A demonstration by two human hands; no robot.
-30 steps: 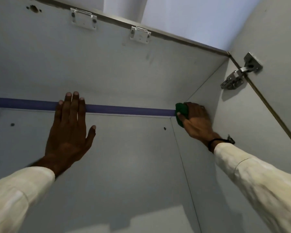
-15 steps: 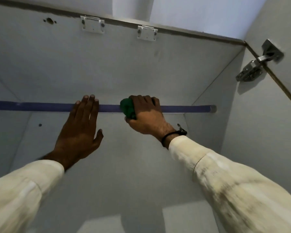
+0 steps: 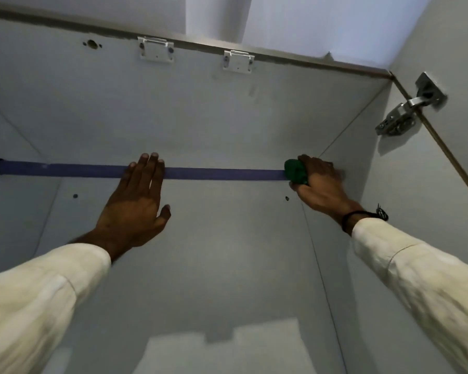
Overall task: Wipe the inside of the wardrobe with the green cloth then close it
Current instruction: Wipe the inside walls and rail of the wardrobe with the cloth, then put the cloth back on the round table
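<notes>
Wiping the hanging rail, right end

We've got the green cloth (image 3: 296,171) bunched in our right hand (image 3: 318,184), fingers clamped around it and the purple rail (image 3: 222,174), probably so it rubs the rail all round. Our left hand (image 3: 135,203) lies open and flat over the rail, well away from that grip, likely to steady us. The rail runs sideways wall to wall; the cloth sits at its far right end, by the wardrobe's side panel (image 3: 368,163).
</notes>
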